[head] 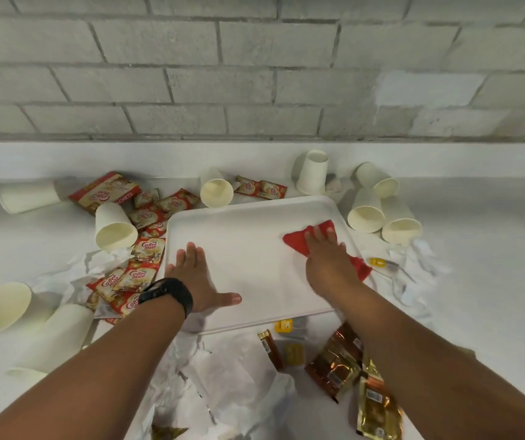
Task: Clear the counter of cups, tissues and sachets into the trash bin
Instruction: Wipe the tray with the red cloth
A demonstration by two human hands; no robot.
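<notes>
A white tray [254, 217] lies in the middle of the white counter. My left hand [196, 281] lies flat on the tray's left part with straight fingers. My right hand [327, 258] presses a red cloth [299, 241] flat onto the tray's right side. Several white paper cups lie tipped over around the tray, one [113, 227] at its left and a group [369, 211] at its right. Red creamer sachets [146, 249] are strewn to the left. Crumpled white tissues [238, 376] lie in front. Gold and brown sachets [337, 366] lie at the near right.
A grey block wall rises behind the counter's raised back ledge. An upside-down cup [313, 171] stands at the back. A red sachet box [105, 190] lies at the back left. Small yellow tags [283, 325] and a spoon [394, 268] lie near the tray. No bin is in view.
</notes>
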